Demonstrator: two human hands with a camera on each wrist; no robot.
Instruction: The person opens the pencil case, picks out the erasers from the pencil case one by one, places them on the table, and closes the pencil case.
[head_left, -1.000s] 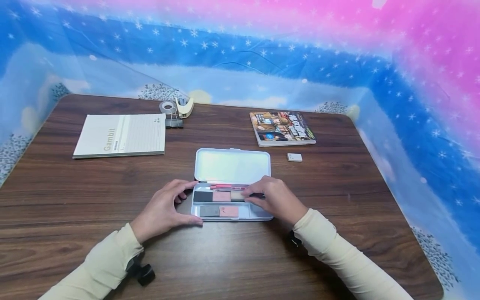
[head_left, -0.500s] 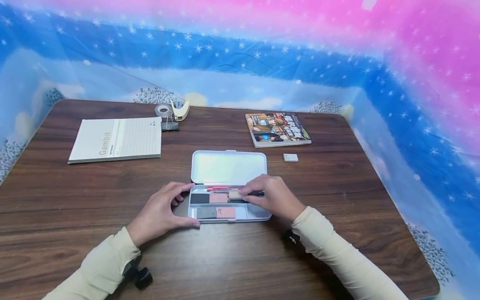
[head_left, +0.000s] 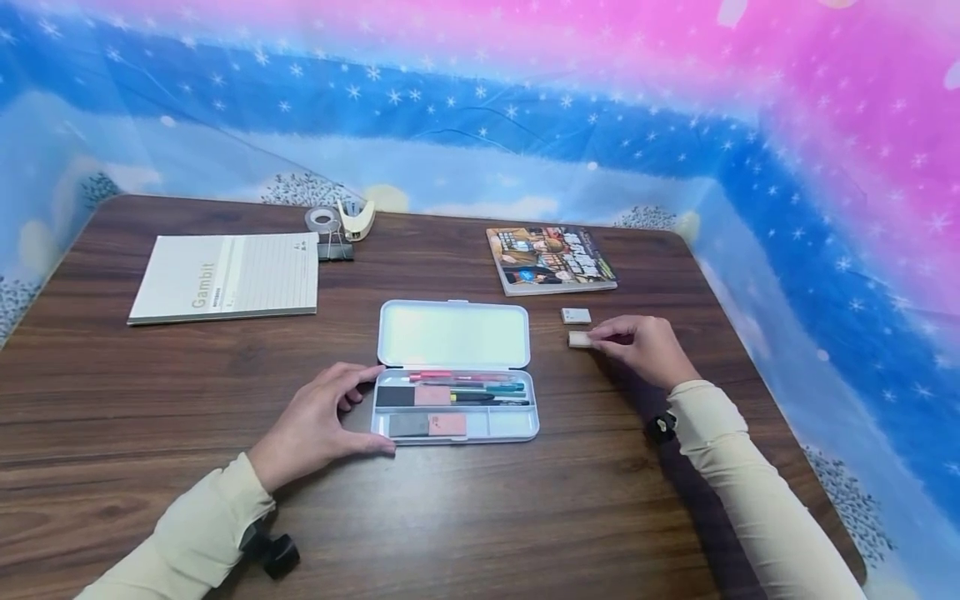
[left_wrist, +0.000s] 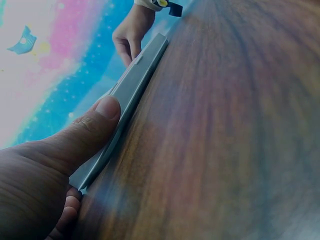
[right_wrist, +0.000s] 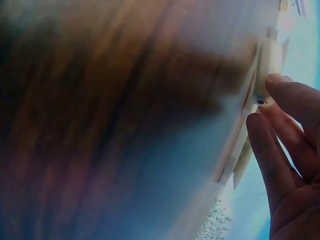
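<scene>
Thumb and fingers (head_left: 617, 325) of the right hand (head_left: 651, 348) pinch a small cream block (head_left: 579, 339). A second ago the block lay in the back part of the white case (head_left: 513, 423), and that hand was there too. Now both are out to the right of the case, and the block is just in front of a white eraser (head_left: 576, 316). I cannot tell if the block touches the table (head_left: 450, 517). Where it lay, a green pen (head_left: 506, 387) and a black pen (head_left: 480, 397) now show better. The left hand (head_left: 315, 425) has stayed at the left end of the open case, thumb at the front side and fingers at the back corner, holding it.
</scene>
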